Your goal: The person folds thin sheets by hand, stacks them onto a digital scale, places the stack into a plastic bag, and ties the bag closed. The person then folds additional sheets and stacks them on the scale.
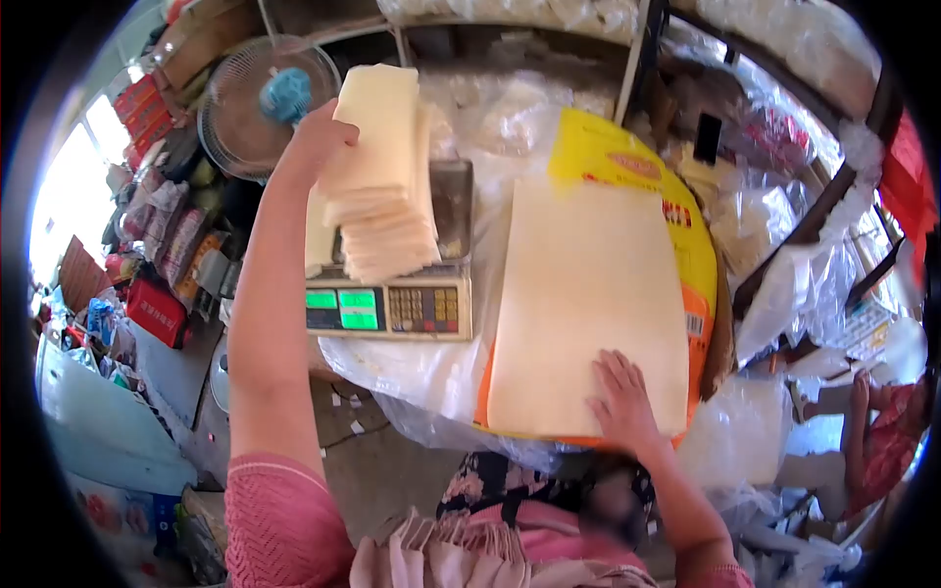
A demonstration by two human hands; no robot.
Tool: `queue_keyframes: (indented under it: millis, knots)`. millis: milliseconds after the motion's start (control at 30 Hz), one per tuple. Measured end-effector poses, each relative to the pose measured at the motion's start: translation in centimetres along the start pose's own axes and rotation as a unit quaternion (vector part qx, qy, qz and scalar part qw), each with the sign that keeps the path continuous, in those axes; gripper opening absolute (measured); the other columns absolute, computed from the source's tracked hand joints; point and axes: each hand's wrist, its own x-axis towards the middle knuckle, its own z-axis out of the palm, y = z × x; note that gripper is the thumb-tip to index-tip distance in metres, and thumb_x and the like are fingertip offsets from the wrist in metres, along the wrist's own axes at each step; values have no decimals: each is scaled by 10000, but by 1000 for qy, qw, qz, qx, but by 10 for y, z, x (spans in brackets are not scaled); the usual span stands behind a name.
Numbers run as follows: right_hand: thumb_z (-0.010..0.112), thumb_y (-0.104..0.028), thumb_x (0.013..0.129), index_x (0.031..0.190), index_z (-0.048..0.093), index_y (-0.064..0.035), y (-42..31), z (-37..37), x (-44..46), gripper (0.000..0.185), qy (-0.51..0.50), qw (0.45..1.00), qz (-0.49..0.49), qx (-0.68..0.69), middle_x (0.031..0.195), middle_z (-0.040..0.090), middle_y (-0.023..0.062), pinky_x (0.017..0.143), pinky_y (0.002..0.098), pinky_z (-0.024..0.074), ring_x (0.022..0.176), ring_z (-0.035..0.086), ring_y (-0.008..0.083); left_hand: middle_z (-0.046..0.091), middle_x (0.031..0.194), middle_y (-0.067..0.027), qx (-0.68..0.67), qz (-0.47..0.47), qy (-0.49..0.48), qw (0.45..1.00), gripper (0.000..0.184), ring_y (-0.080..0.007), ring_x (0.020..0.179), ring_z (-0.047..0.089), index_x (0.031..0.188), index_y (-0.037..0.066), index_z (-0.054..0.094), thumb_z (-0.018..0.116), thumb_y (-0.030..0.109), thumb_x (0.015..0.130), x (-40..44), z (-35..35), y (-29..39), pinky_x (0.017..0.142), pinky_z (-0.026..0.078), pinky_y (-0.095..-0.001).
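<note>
My left hand (321, 145) grips the upper left edge of a stack of folded cream-coloured sheets (377, 137), its thumb lying over the top. The stack's folded layers fan out toward its lower end, above the digital scale (431, 304); I cannot tell whether it rests on the pan. Green displays glow on the scale's front. Spread flat, my right hand (625, 402) touches the lower right part of a wide, smooth cream-coloured sheet or pile of sheets (588, 284). Beneath that lies a yellow and orange printed bag (691, 240).
A fan (257, 103) stands behind the scale at the left. Clear plastic (421, 377) covers the work surface. Plastic bags (765, 216) and a dark phone-like object (707, 138) are at the right. Another person (877, 441) sits at the far right.
</note>
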Motion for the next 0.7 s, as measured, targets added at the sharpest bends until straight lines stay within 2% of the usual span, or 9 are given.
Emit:
queue_keyframes:
  millis: [33, 100, 167, 233, 333, 433, 533, 633, 700]
  knots:
    - [600, -205, 833, 1295, 443, -11, 1, 2, -2, 526, -2, 1000, 4, -7, 1396, 388, 169, 1072, 505, 270, 1321, 328, 362, 505, 1295, -106, 238, 53, 77, 967, 675, -251, 1131, 514, 1407, 35, 359, 544, 43, 757, -7, 33, -21, 902, 459, -451]
    - [607, -181, 827, 1274, 459, -18, -2, 3, -1, 498, 8, 1000, 10, -4, 1378, 396, 173, 1062, 513, 279, 1315, 331, 363, 439, 1378, -97, 496, 124, 81, 856, 617, -267, 1260, 408, 1390, 29, 376, 526, 83, 794, -36, 86, -52, 973, 399, -532]
    - [611, -152, 823, 1224, 502, -26, -8, -3, 4, 434, 8, 1000, -1, -13, 1325, 441, 169, 1044, 506, 302, 1282, 371, 361, 366, 1445, -85, 561, 155, -7, 813, 559, -267, 1355, 286, 1371, 29, 396, 507, 122, 831, -46, 101, -52, 1026, 329, -596]
    - [608, -127, 823, 1160, 547, -36, -15, -3, 10, 354, 6, 999, -27, 36, 1253, 501, 155, 1017, 506, 327, 1232, 428, 340, 381, 1432, -93, 618, 199, -49, 759, 502, -258, 1344, 311, 1336, 31, 438, 507, 155, 855, -28, 102, -64, 1045, 326, -594]
    - [621, -137, 827, 1096, 589, -64, -30, 7, 12, 280, -23, 995, -88, 45, 1163, 571, 98, 1014, 509, 332, 1180, 491, 298, 406, 1416, -88, 614, 206, -70, 759, 468, -254, 1337, 324, 1301, 43, 480, 519, 165, 851, -52, 86, -29, 1052, 326, -580]
    - [650, -173, 816, 1061, 598, -94, -48, 17, 12, 263, -35, 989, -142, -2, 1107, 586, 53, 1025, 532, 318, 1148, 515, 254, 426, 1405, -75, 752, 205, -117, 615, 489, -276, 1344, 313, 1306, 84, 502, 551, 164, 826, -54, 82, -10, 1070, 315, -539]
    - [677, -196, 786, 1009, 583, -103, -60, 25, 16, 259, -30, 979, -190, -73, 1019, 563, 52, 1023, 558, 309, 1106, 526, 242, 440, 1395, -75, 377, 123, 42, 917, 506, -293, 1349, 311, 1290, 116, 532, 558, 100, 785, -53, 79, -15, 1086, 294, -494]
    - [681, -194, 768, 967, 571, -96, -61, 28, 18, 248, -27, 972, -217, -88, 987, 548, 61, 1013, 559, 314, 1086, 530, 253, 413, 1427, -55, 326, 300, 192, 875, 528, -308, 1365, 287, 1314, 186, 514, 558, 90, 797, -85, 75, -16, 1079, 284, -503]
    - [604, -176, 786, 871, 577, -77, -61, 31, 18, 133, -10, 969, -235, -78, 947, 543, 92, 986, 586, 328, 1056, 528, 280, 448, 1382, -98, 221, 328, 217, 893, 526, -309, 1348, 316, 1258, 117, 556, 527, 26, 741, -152, 80, 28, 1092, 272, -489]
